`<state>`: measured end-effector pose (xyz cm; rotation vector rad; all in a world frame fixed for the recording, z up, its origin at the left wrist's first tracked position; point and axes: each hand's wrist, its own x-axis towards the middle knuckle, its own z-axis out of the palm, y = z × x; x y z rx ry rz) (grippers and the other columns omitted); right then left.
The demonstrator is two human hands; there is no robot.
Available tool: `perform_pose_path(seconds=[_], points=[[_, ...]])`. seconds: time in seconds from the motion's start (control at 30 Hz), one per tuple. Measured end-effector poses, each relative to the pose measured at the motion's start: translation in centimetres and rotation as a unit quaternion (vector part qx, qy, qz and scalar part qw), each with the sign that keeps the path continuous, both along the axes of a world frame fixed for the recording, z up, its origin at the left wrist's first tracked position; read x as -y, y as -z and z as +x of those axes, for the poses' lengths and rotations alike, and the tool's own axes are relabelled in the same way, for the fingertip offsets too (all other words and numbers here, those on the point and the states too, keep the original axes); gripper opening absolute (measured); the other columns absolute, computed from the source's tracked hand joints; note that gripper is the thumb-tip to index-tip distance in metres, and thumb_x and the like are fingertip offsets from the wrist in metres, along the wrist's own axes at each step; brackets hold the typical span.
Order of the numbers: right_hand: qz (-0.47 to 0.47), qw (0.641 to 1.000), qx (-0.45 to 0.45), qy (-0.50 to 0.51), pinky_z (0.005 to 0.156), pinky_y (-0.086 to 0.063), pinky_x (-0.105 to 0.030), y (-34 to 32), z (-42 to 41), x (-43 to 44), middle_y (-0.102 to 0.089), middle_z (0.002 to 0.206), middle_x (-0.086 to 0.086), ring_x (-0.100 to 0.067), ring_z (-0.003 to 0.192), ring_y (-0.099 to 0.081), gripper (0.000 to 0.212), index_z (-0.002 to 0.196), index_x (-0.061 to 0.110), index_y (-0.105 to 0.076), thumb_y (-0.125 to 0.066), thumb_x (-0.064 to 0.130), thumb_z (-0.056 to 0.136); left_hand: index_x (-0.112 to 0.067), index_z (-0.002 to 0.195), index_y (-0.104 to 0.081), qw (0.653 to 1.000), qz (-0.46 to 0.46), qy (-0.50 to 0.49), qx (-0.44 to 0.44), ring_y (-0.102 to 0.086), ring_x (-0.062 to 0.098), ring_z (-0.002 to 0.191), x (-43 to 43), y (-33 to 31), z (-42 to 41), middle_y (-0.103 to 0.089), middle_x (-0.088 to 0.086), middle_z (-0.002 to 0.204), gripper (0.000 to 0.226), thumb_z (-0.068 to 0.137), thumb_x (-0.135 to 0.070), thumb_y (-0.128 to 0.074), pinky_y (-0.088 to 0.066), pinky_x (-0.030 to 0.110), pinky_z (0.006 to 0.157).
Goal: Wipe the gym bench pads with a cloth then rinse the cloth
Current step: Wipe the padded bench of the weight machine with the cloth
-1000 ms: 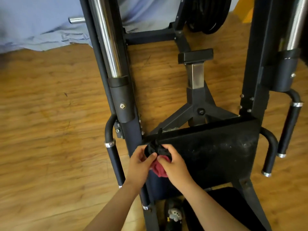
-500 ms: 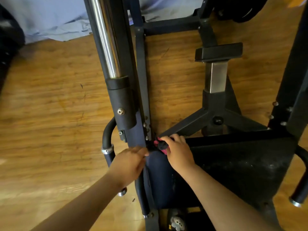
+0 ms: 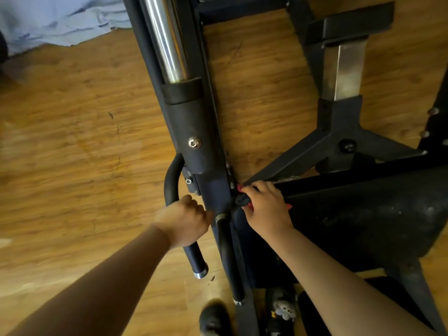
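Left hand [image 3: 184,221] tight around black handle [image 3: 196,259], right hand [image 3: 266,208] tight around cloth [image 3: 242,201] at pad [image 3: 363,214] corner.

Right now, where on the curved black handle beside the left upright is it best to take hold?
Grip the handle on its straight lower section, coming from the outer left, as the left hand does. That part is a plain bar with open floor beside it; the top bends into the upright.

The cloth [image 3: 243,201] lies at the pad [image 3: 351,214] corner under the right hand [image 3: 266,207] — left hand [image 3: 184,222] on the handle [image 3: 196,258].
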<state>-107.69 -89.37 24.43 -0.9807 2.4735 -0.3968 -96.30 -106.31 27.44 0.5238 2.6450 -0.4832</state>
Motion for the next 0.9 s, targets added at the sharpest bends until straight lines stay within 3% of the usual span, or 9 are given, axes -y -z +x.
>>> perform_pose_path(seconds=[0.13,0.37,0.47,0.57,0.7,0.8,0.9], points=[[-0.034,0.999,0.006,0.015,0.098,-0.038,-0.038,0.8,0.0,0.8,-0.06,0.118,-0.005,-0.027,0.115,-0.051,0.037,0.124,0.015,-0.062,-0.063,0.018,0.087,-0.014,0.059,-0.056,0.999,0.014,0.008,-0.034,-0.046,0.022,0.037,0.1,0.9,0.5,-0.049,0.004,0.043,0.025,0.049,-0.018,-0.079,-0.037,0.024,0.05],[-0.05,0.995,0.017,-0.084,0.1,-0.037,-0.037,0.4,-0.4,0.5,-0.06,0.122,-0.003,-0.024,0.118,-0.048,0.037,0.126,0.014,-0.062,-0.059,0.012,0.089,-0.015,0.059,-0.057,0.999,0.002,-0.001,-0.048,-0.049,0.023,0.039,-0.1,1.0,0.4,-0.051,0.004,0.044,0.025,0.053,-0.019,-0.08,-0.038,0.025,0.052],[-0.042,0.999,-0.023,-0.014,0.097,-0.043,-0.038,0.9,-2.6,-1.8,-0.063,0.115,-0.006,-0.026,0.112,-0.053,0.033,0.121,0.009,-0.065,-0.062,0.012,0.088,-0.015,0.059,-0.057,0.998,0.01,-0.002,-0.054,-0.049,0.023,0.039,0.0,1.1,0.4,-0.051,0.004,0.044,0.025,0.058,-0.024,-0.08,-0.038,0.026,0.052],[-0.045,0.998,-0.028,0.026,0.095,-0.042,-0.036,0.8,-1.3,-0.3,-0.063,0.113,-0.007,-0.026,0.109,-0.052,0.029,0.116,0.008,-0.066,-0.06,0.012,0.088,-0.018,0.06,-0.059,0.996,0.03,0.01,-0.08,-0.05,0.02,0.04,0.1,1.3,0.3,-0.052,0.0,0.046,0.022,0.076,-0.033,-0.065,-0.038,0.026,0.052],[-0.065,0.996,0.014,-0.057,0.094,-0.041,-0.039,0.3,1.7,2.6,-0.063,0.113,-0.009,-0.029,0.111,-0.051,0.028,0.114,0.006,-0.068,-0.06,0.008,0.087,-0.019,0.062,-0.062,0.987,0.059,0.011,-0.146,-0.051,0.019,0.041,0.2,1.9,0.5,-0.052,-0.002,0.047,0.047,0.092,-0.042,-0.035,-0.037,0.026,0.054],[-0.041,0.997,0.0,-0.065,0.096,-0.043,-0.041,0.3,-0.6,0.8,-0.062,0.115,-0.008,-0.028,0.111,-0.05,0.03,0.116,0.007,-0.066,-0.059,0.008,0.087,-0.018,0.063,-0.061,0.983,0.062,0.007,-0.173,-0.051,0.019,0.041,0.2,2.2,0.6,-0.052,-0.001,0.046,0.05,0.093,-0.042,-0.029,-0.032,0.028,0.056],[-0.02,0.999,-0.045,0.023,0.095,-0.042,-0.038,0.3,-2.8,-1.8,-0.062,0.113,-0.009,-0.028,0.108,-0.051,0.03,0.117,0.007,-0.066,-0.06,0.009,0.087,-0.017,0.063,-0.06,0.981,0.063,0.011,-0.185,-0.05,0.02,0.041,0.1,2.2,0.6,-0.052,-0.001,0.046,0.049,0.093,-0.04,-0.029,-0.033,0.028,0.057]])
